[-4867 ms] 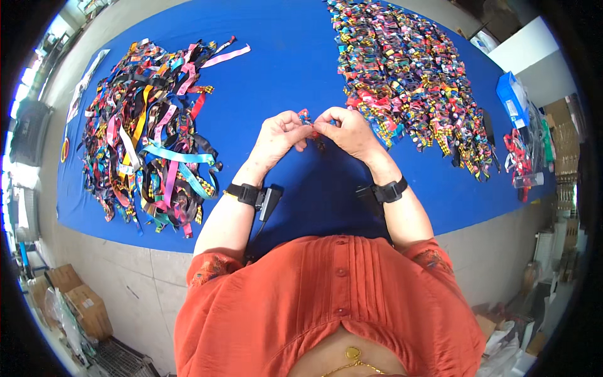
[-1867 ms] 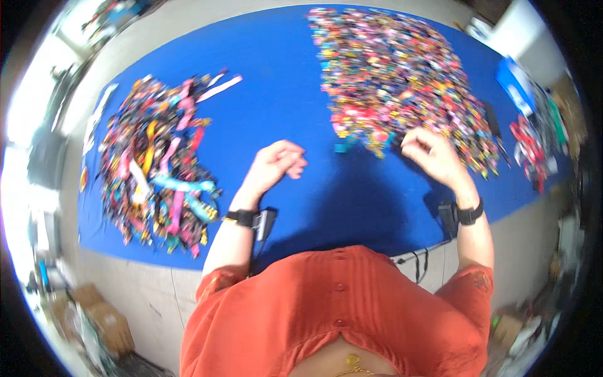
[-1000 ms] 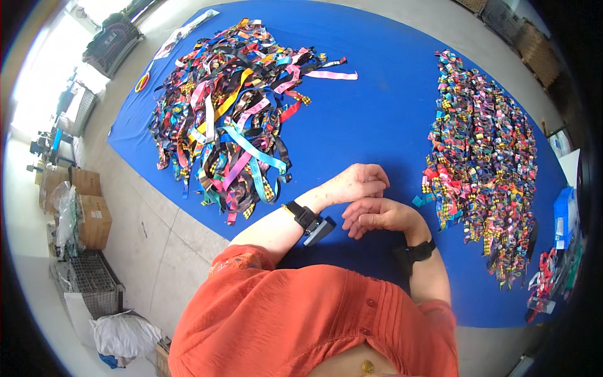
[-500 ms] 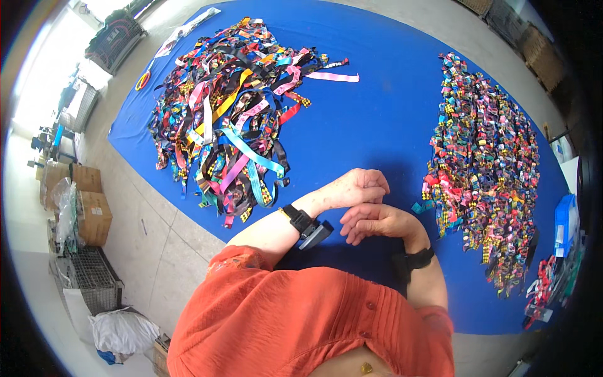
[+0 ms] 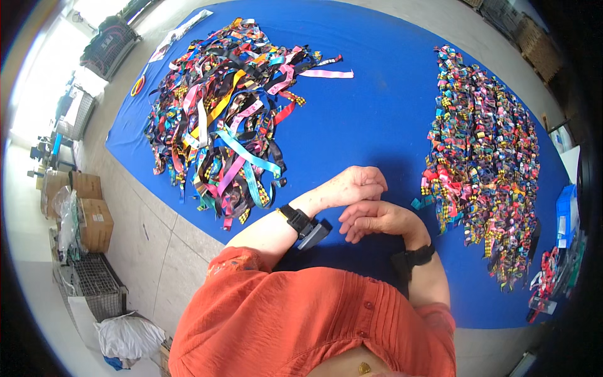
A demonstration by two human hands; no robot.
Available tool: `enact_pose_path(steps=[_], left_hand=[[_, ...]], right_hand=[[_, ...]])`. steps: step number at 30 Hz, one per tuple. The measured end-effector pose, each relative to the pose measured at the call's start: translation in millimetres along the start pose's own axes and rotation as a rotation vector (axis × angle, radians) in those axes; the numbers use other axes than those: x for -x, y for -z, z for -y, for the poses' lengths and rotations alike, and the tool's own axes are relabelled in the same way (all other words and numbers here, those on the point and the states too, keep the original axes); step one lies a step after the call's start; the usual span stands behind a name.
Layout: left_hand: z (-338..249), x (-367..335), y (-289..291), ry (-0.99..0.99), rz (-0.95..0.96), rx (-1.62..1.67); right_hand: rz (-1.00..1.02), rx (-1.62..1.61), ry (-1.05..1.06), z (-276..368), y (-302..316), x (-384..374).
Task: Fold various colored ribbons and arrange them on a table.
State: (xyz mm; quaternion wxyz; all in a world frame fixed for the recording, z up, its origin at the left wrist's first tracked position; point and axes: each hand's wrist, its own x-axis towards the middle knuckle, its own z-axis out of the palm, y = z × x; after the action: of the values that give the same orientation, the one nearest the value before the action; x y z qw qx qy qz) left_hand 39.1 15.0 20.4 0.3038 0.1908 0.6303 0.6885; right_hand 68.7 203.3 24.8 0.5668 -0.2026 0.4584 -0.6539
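Over the near middle of the blue cloth (image 5: 352,119), my left hand (image 5: 359,186) is curled into a loose fist, with nothing seen in it. Just below it, my right hand (image 5: 382,221) extends its fingers leftward, somewhat apart and holding nothing. The two hands are close together, the left one farther from me. A loose, tangled heap of colourful printed ribbon straps (image 5: 220,113) lies to the left. On the right, many small bundles of similar straps (image 5: 483,157) are laid out in long rows. Each wrist carries a black strap, the left one with a small device (image 5: 308,229).
Scissors with yellow-orange handles (image 5: 138,85) lie at the cloth's left edge. A blue bin (image 5: 566,217) and red straps (image 5: 544,279) are at the far right. Cardboard boxes (image 5: 95,225), a wire basket (image 5: 99,286) and a white sack (image 5: 130,335) stand on the left.
The view has shifted slightly, so the strap heap and rows sit a little differently. Both hands keep the same pose.
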Motion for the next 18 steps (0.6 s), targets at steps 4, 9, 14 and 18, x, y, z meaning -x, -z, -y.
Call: enact_pose_path(steps=[4, 9, 14, 18], left_hand=[[-2.0, 0.9, 0.6, -0.006, -0.003, -0.033], [0.2, 1.1, 0.5, -0.022, -0.005, -0.022], [-8.8, 2.7, -0.3, -0.006, -0.005, -0.089], [-6.1, 2.2, 0.4, -0.01, -0.005, -0.084]], right_hand=[[-0.028, 0.011, -0.017, 0.2, -1.0, 0.2], [-0.027, -0.01, -0.003, -2.5, -1.4, -0.2], [-0.032, -0.02, -0.007, -1.8, -1.7, 0.1], [-0.024, -0.024, -0.009, -2.6, -0.9, -0.4]])
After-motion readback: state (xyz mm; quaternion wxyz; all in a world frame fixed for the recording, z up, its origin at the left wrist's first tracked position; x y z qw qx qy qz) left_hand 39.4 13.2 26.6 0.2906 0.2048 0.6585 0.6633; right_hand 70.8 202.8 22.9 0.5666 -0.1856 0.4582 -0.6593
